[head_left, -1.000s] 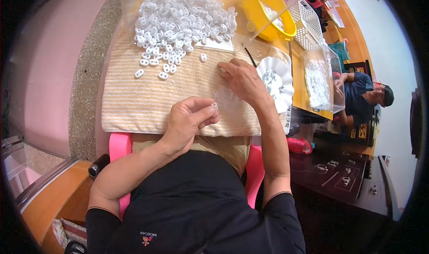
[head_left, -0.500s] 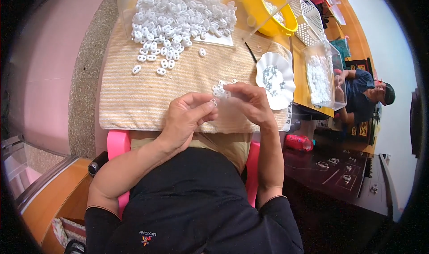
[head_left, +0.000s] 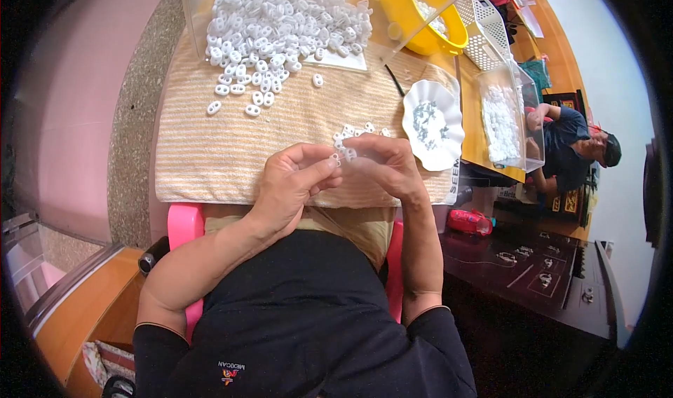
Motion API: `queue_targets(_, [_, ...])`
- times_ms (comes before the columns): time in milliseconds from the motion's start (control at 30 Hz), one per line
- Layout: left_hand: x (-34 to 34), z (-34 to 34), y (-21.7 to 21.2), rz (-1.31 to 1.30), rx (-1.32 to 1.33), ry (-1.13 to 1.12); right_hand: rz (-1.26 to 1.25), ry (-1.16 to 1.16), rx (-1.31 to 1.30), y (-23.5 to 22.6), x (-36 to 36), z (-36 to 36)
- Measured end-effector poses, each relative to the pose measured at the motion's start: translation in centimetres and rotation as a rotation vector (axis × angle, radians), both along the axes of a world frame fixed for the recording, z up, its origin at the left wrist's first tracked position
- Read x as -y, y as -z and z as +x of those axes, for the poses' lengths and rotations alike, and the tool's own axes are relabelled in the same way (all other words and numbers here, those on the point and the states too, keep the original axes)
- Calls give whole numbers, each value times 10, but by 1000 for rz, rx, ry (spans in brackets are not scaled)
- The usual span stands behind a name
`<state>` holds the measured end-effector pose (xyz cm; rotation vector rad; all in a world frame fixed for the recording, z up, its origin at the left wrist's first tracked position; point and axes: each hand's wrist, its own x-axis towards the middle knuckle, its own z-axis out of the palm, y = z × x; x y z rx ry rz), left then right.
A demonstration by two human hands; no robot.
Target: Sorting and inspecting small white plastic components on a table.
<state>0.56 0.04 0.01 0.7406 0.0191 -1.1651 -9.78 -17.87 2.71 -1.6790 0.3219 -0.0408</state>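
Pinching small white piece (head_left: 336,161) between thumb and forefinger of left hand (head_left: 298,174), close to near edge of towel-covered surface (head_left: 210,156), a bit right of its middle. Holding right hand (head_left: 394,167) just beside it, fingers curled inward; blurred, cannot tell if gripping anything. Keeping both hands just short of loose cluster of white bits (head_left: 348,129). Facing heap of white two-hole pieces (head_left: 287,33) toward far left corner, plus wavy-rimmed white dish (head_left: 454,120) with grey bits along right edge.
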Motion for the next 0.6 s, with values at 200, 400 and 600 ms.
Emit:
queue_targets(200, [0, 0, -1, 10, 7, 13, 13, -21, 9, 1, 1, 1])
queue_targets(400, [1, 0, -1, 21, 13, 10, -3, -30, 34, 2, 1, 1])
queue_targets(600, [1, 0, 0, 39, 34, 19, -2, -30, 39, 7, 3, -1])
